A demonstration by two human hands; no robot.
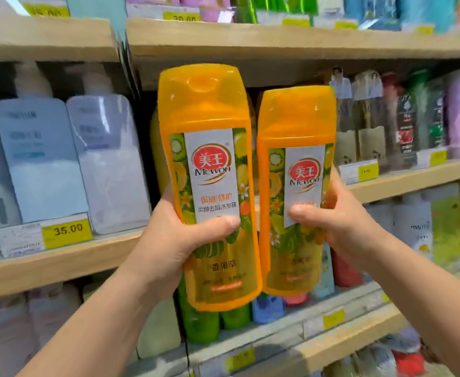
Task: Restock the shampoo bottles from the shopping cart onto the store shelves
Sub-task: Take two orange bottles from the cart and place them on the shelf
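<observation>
2 orange Mewon shampoo bottles are held up side by side in front of the wooden store shelves, caps upward, each tilted slightly, their sides almost touching. The left hand [169,240] is clamped around the lower half of the left shampoo bottle [210,186], thumb pressed across the front label; this bottle sits higher and nearer the camera. The right hand [340,221] grips the right shampoo bottle [294,191] the same way, thumb on the edge of its white label. Behind the 2 bottles, in the gap between them, more yellow-orange bottles stand on the middle shelf [60,259]. To the left on that shelf stand pale blue boxed packs [41,159] above a yellow price tag [67,232] reading 35.00. Green bottles [204,325] stand on the shelf below.
</observation>
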